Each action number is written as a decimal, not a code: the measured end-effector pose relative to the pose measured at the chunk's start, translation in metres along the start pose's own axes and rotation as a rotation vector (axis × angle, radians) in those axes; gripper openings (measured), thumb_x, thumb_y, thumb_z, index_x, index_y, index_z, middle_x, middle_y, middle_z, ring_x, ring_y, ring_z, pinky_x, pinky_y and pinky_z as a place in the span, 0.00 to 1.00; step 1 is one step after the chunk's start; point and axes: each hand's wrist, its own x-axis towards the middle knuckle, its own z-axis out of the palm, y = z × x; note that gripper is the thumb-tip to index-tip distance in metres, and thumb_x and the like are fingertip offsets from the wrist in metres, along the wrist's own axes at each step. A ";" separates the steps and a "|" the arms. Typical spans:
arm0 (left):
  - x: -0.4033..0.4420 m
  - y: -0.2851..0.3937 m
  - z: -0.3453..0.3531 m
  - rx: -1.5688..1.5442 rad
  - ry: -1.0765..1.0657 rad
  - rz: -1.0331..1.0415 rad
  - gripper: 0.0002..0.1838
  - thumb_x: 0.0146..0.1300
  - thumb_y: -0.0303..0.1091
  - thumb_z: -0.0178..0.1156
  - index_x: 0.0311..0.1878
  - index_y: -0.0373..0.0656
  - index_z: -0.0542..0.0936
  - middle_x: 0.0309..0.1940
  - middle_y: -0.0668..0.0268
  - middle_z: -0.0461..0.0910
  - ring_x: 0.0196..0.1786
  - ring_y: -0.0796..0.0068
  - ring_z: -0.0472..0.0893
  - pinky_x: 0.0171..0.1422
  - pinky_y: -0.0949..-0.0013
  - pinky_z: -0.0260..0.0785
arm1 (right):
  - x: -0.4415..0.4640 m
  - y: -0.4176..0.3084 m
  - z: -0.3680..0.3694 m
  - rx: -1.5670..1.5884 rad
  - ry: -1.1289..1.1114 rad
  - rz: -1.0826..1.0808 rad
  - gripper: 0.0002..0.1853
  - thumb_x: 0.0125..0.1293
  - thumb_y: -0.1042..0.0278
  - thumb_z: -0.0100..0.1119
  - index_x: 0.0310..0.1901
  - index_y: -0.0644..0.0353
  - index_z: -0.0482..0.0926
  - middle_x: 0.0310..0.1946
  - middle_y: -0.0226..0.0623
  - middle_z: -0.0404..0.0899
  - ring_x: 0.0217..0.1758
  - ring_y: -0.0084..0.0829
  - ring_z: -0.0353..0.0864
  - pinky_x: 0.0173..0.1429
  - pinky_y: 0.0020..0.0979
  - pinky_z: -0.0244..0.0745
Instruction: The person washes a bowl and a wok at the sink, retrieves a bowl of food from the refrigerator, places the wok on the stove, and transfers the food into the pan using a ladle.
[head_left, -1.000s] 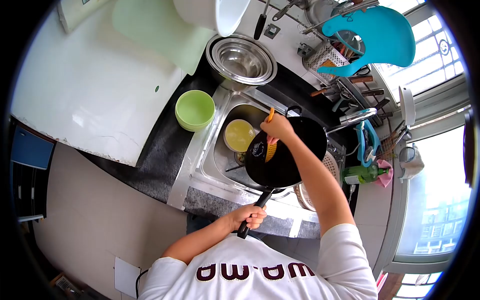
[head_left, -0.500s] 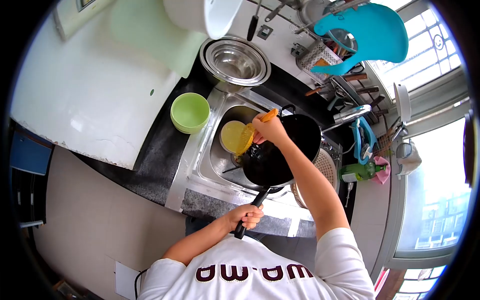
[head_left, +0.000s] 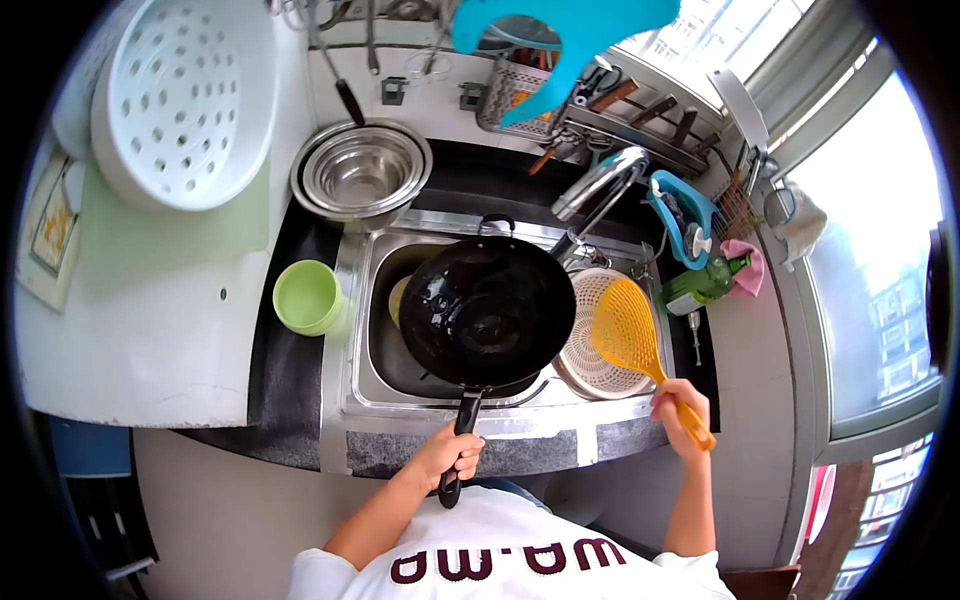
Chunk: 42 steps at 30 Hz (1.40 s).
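One black wok (head_left: 488, 310), left fingers (head_left: 466, 461) wrapped round its handle (head_left: 468, 412), one yellow skimmer (head_left: 624, 325), right fingers (head_left: 666, 401) gripping it

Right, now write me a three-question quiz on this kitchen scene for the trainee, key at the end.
1. Multiple choice. What does the left hand grip?
a) the tap
b) the pan handle
c) the soap bottle
2. True or false. The right hand holds the yellow slotted spoon by its handle.
3. Fill in the blank. In the picture, the green bowl stands to the ____ of the sink.

Key
1. b
2. True
3. left
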 end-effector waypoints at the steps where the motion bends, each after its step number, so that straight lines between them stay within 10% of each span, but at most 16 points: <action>1: -0.001 -0.001 0.003 0.042 0.060 0.020 0.10 0.59 0.23 0.52 0.29 0.48 0.62 0.14 0.75 0.61 0.11 0.85 0.61 0.14 0.76 0.55 | -0.005 0.030 0.000 -0.021 0.043 0.009 0.05 0.57 0.83 0.48 0.32 0.64 0.73 0.23 0.32 0.75 0.22 0.18 0.74 0.28 0.19 0.70; 13: 0.015 -0.024 -0.001 0.226 0.314 0.139 0.09 0.57 0.22 0.52 0.31 0.45 0.61 0.15 0.72 0.64 0.13 0.82 0.66 0.16 0.73 0.61 | 0.013 0.210 -0.003 -0.361 -0.120 0.149 0.22 0.52 0.85 0.49 0.49 0.55 0.77 0.39 0.44 0.80 0.43 0.41 0.80 0.47 0.35 0.74; 20: 0.032 -0.042 -0.006 0.175 0.335 0.077 0.10 0.59 0.24 0.55 0.32 0.44 0.62 0.16 0.70 0.64 0.15 0.79 0.67 0.19 0.70 0.63 | 0.166 0.179 0.052 -0.261 0.164 -0.052 0.23 0.63 0.62 0.53 0.58 0.59 0.67 0.52 0.46 0.74 0.55 0.42 0.73 0.58 0.35 0.68; 42: 0.042 -0.055 -0.023 0.224 0.410 0.097 0.08 0.58 0.25 0.56 0.34 0.44 0.65 0.17 0.70 0.65 0.16 0.78 0.67 0.23 0.67 0.67 | 0.257 0.209 0.080 -0.045 0.079 -0.009 0.13 0.64 0.70 0.47 0.48 0.58 0.77 0.40 0.49 0.79 0.48 0.45 0.78 0.52 0.37 0.70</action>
